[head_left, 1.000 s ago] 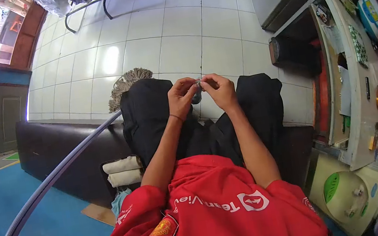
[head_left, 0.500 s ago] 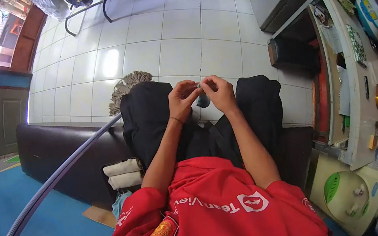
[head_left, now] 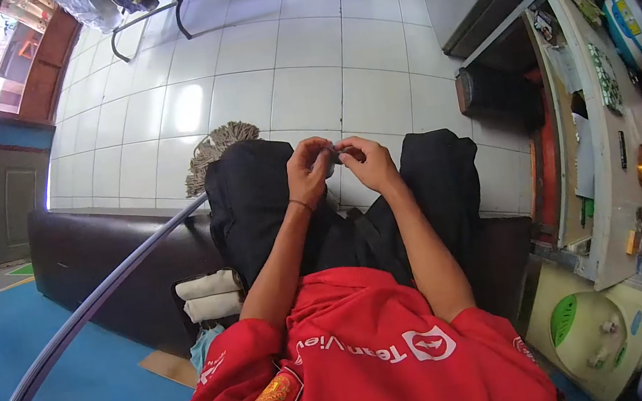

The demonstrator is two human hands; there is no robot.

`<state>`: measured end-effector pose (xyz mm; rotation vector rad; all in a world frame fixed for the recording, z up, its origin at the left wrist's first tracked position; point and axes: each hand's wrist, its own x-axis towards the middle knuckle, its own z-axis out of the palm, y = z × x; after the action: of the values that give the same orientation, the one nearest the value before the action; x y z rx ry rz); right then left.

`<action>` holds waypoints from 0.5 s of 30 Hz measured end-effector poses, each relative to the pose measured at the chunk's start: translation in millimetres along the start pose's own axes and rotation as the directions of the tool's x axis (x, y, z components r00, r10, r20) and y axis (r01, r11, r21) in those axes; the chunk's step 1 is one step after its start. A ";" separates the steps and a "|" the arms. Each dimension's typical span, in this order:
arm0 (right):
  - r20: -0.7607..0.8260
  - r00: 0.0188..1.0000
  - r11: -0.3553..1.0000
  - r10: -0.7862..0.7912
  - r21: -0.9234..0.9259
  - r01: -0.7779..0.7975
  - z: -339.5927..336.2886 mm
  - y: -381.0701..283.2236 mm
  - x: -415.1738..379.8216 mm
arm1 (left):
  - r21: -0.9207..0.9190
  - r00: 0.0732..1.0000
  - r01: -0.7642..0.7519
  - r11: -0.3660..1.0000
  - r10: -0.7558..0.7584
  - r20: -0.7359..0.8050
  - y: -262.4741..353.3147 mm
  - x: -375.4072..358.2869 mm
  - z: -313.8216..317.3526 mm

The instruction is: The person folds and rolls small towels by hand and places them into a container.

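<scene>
I sit on a dark sofa (head_left: 94, 253) in a red shirt and black trousers. Both hands are raised together above my knees. My left hand (head_left: 306, 171) and my right hand (head_left: 370, 163) pinch a small grey object (head_left: 333, 156) between their fingertips. The object is mostly hidden by the fingers, and I cannot tell what it is. A thin band circles my left wrist.
A mop head (head_left: 216, 146) lies on the white tiled floor (head_left: 298, 53) past my left knee, its grey handle (head_left: 93, 299) running across the sofa. Folded cloths (head_left: 210, 294) rest on the seat. A cluttered desk (head_left: 603, 122) and a green-and-cream appliance (head_left: 589, 326) stand at the right.
The hands stayed together over my knees. The grey object hung lower between them before; now it sits tucked up inside the fingertips.
</scene>
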<state>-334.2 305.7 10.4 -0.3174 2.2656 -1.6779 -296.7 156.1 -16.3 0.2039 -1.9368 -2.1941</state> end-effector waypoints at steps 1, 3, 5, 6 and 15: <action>0.001 1.000 1.000 0.000 0.000 0.000 0.2 0.6 -0.7 | 0.000 1.000 0.000 1.000 0.000 -0.001 1.2 -0.5 -0.1; 0.056 0.997 0.997 0.059 -0.044 -0.056 -0.5 1.8 -2.4 | -0.006 0.998 0.050 0.999 -0.050 0.026 4.5 -0.3 0.8; 0.066 0.995 0.996 0.069 -0.061 -0.065 -0.7 4.2 -2.7 | -0.052 0.999 0.044 0.998 -0.043 0.023 8.7 -0.1 2.5; 0.079 0.994 0.994 0.079 -0.077 -0.073 -0.6 3.9 -2.8 | -0.096 0.999 0.039 0.995 -0.037 0.018 11.0 0.0 3.1; 0.239 0.963 0.922 0.122 -0.388 -0.021 0.7 19.4 -1.2 | -0.003 0.995 -0.021 1.000 0.021 0.095 14.5 -1.9 4.3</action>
<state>-332.8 311.2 -8.2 -0.5005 2.3546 -1.0737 -295.0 159.1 -1.4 0.0801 -1.9766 -2.2301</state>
